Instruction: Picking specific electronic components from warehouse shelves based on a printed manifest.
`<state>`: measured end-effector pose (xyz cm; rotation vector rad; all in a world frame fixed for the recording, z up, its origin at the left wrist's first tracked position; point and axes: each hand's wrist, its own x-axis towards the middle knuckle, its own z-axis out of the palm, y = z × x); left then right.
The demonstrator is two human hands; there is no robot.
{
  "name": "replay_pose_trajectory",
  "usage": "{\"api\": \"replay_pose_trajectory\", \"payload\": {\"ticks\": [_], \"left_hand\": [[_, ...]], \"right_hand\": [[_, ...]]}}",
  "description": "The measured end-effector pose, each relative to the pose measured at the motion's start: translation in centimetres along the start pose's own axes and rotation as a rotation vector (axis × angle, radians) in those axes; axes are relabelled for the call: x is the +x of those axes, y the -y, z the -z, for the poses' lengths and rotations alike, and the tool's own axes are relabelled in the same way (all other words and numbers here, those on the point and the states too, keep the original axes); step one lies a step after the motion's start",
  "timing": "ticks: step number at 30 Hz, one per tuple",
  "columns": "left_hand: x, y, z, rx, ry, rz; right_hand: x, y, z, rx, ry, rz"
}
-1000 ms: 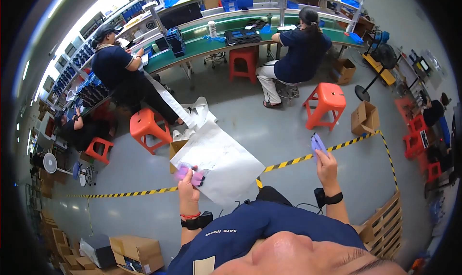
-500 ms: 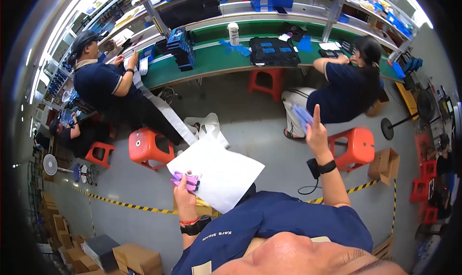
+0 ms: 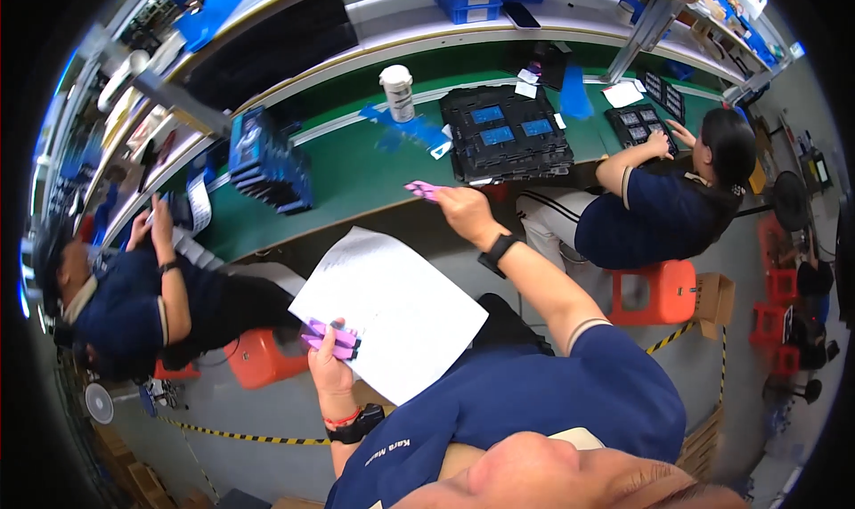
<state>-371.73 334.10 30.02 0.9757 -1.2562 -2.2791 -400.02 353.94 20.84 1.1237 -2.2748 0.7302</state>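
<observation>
My left hand (image 3: 329,374) is closed on a white sheet of paper (image 3: 405,309), its thumb pressing several purple strips with black ends (image 3: 328,338) against the sheet's left side. Out toward the front edge of the green bench reaches my right hand (image 3: 470,215), fingers pinched on a small pinkish-purple piece (image 3: 422,190); its exact kind cannot be made out. Beyond that hand, on the bench, lies a stack of black trays (image 3: 503,139) with blue labels. A white lidded bottle (image 3: 398,93) stands left of the trays beside blue film (image 3: 405,130).
A stack of blue and black trays (image 3: 267,166) stands on the green bench (image 3: 347,175). One co-worker (image 3: 659,206) sits at the right, hands at a black tray (image 3: 634,124); another co-worker (image 3: 134,304) is at the left. Red stools (image 3: 655,293) stand on the floor.
My view has come nearer the bench. My right hand has swung from a raised place at the right to the middle, near the bench edge. My left hand keeps the sheet and strips.
</observation>
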Motion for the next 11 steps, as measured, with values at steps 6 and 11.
{"api": "replay_pose_trajectory", "payload": {"ticks": [6, 11], "left_hand": [[5.3, -0.6, -4.2, 0.101, -0.125, 0.031], [8.8, 0.8, -7.7, 0.164, -0.209, 0.086]], "right_hand": [[5.1, -4.7, -11.0, -0.041, 0.048, 0.079], [4.1, -7.0, -15.7, -0.043, 0.191, 0.026]]}}
